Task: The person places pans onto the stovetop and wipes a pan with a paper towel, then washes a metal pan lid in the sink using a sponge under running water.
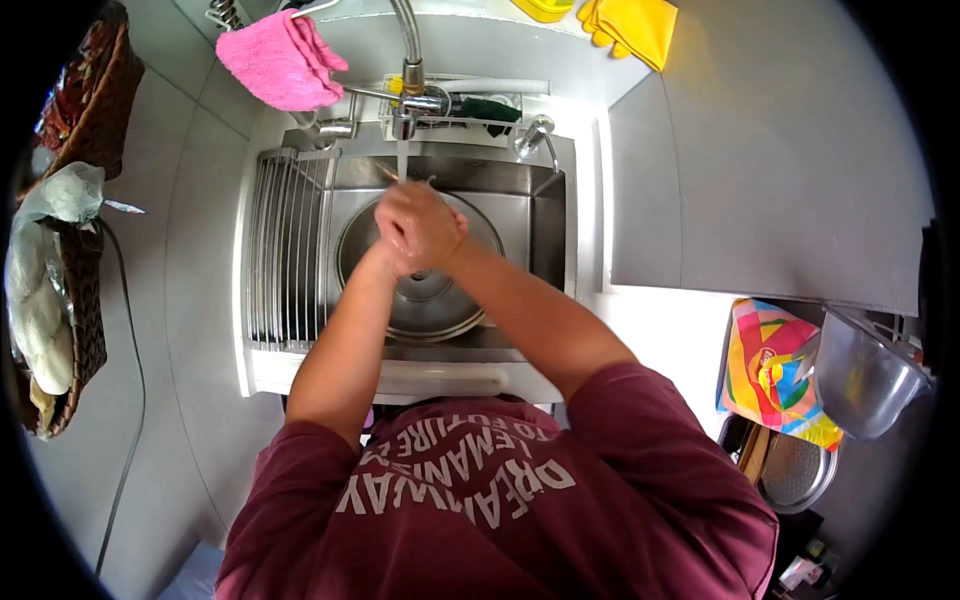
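Note:
Both my hands meet over the sink, beneath the stream from the faucet. My right hand lies on top, its fingers wrapped round my left hand. Wet skin shows where the water lands. Most of the left hand's fingers are hidden under the right, so their pose is unclear. No object can be seen in either hand. Below them, in the basin, is a round metal pan or bowl, partly covered by my hands and forearms.
A roll-up drying rack covers the sink's left side. Behind the basin are a caddy and a soap dispenser. A pink cloth hangs back left; yellow gloves lie back right. Baskets stand at far left.

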`<state>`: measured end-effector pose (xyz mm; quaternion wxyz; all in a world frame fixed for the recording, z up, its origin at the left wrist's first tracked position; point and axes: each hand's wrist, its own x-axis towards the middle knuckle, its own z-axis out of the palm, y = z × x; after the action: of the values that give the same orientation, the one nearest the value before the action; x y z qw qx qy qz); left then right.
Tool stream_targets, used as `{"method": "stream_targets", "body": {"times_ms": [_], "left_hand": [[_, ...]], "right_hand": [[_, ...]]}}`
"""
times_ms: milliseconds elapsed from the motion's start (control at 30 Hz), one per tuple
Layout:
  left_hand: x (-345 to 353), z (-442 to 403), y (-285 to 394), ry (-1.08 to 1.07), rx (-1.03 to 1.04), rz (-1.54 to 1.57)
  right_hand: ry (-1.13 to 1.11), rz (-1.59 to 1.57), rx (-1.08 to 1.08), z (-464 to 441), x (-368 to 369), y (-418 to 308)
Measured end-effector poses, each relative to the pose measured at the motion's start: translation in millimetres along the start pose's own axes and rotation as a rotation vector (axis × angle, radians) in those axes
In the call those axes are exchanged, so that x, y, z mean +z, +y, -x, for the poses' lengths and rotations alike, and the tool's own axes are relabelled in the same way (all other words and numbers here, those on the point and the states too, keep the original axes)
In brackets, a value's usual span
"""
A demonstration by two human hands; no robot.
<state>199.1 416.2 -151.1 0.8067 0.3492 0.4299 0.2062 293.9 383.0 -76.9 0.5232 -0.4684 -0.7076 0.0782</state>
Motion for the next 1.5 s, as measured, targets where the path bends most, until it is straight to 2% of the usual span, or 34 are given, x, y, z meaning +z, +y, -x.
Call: {"method": "stream_targets", "body": {"times_ms": [33,100,133,200,233,267,367,467,533,567,633,667,733,833,933,1033,1067,1167,1333,1500], "left_hand": [[-4.5,3.5,-5.3,0.000,-0.002,-0.166],[-5.0,20.9,-3.3,0.099,-0.090,-0.227],[7.6,33.3,9.6,0.246,-0.184,-0.208],[-6.3,30.9,7.5,0.271,-0.177,-0.141],[-11.8,30.1,4.9,0.285,-0.173,-0.110],[-10.6,27.4,1.2,0.308,-0.080,-0.060],[25.7,44.6,15.5,0.206,0.037,-0.228],[45.6,58.1,32.3,0.070,0.009,-0.265],[59.5,60.5,41.5,0.030,0.006,-0.284],[63.3,52.1,42.0,0.050,0.131,-0.368],[74.2,33.7,35.5,0.085,0.363,-0.523],[96.2,39.0,55.7,0.140,0.412,-0.668],[117.8,13.3,63.5,0.082,0.650,-0.837],[144.1,-36.6,70.4,0.001,0.902,-1.247],[158.3,-83.8,68.5,0.002,1.176,-1.560],[162.3,-102.9,63.5,-0.024,1.063,-1.974],[161.7,-105.4,59.1,-0.031,0.984,-1.972],[164.9,-97.1,53.3,0.061,1.009,-2.072],[165.0,-97.2,53.2,0.044,0.948,-2.101],[174.0,-85.9,58.2,0.061,0.954,-2.067]], "right_hand": [[-0.081,0.034,-0.123,10.4,-7.7,7.3],[-0.195,0.279,0.039,29.8,-26.7,48.1],[-0.253,0.398,0.124,32.7,-38.2,67.1],[-0.002,0.499,0.386,-4.5,-70.1,83.6],[0.005,0.622,0.351,-23.4,-80.9,97.1],[0.019,0.744,0.313,-40.4,-88.9,110.9],[-0.341,0.959,0.497,-61.7,-98.3,144.2],[-0.215,0.806,0.354,-61.3,-106.0,144.5],[0.180,0.597,0.292,-54.2,-102.9,135.8],[0.374,0.496,0.259,-46.7,-104.0,131.1],[0.509,0.102,0.550,-17.0,-109.5,96.4],[0.579,-0.098,0.696,3.7,-112.9,76.6],[0.574,-0.202,0.862,65.2,-111.9,67.4],[0.782,-0.557,1.073,127.9,-105.1,68.6],[0.800,-0.747,1.472,118.1,-129.6,73.8],[0.843,-1.039,1.323,111.2,-141.7,96.8],[0.861,-1.079,1.303,111.4,-141.3,103.3],[0.912,-1.173,1.256,113.7,-135.4,124.6],[0.919,-1.280,1.201,116.1,-132.0,132.9],[0.869,-1.198,1.191,126.9,-136.6,136.6]]}}
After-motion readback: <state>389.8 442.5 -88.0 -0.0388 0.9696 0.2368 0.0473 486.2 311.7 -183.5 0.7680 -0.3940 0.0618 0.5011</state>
